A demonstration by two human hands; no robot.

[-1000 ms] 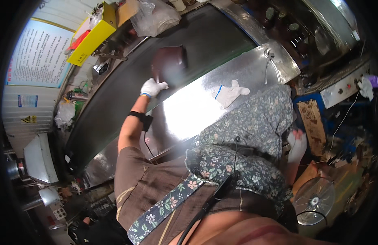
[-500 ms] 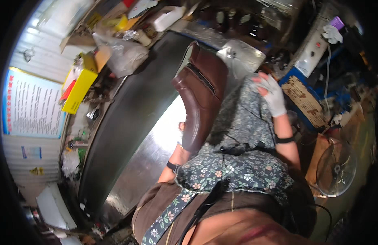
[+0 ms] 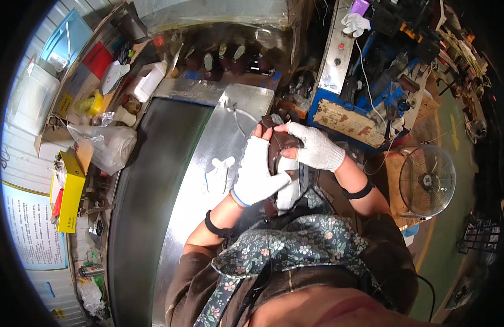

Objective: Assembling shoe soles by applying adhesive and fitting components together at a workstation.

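Brown boot (image 3: 275, 154): I see it near the middle of the frame, between the two hands and just above the flowery apron (image 3: 301, 240).
Left hand (image 3: 257, 171): in a white glove, on the boot's left side. The fingers lie close together and point up, bare tips on the boot; the thumb sticks out across a white part.
Right hand (image 3: 316, 146): in a white glove with bare tips too, pinching the boot's upper right side between thumb and fingers.
White part: just under the thumbs; I can't tell if it is the boot's or something else.
Shiny bench (image 3: 194, 210): left of the boot, with a spare glove (image 3: 219, 173) lying on it.
Dark belt (image 3: 148, 191): long and flat, left of the bench top.
Yellow box (image 3: 71, 191): left side of the frame, just below a clear plastic bag (image 3: 107, 144).
Round fan (image 3: 427, 180): right side of the frame.
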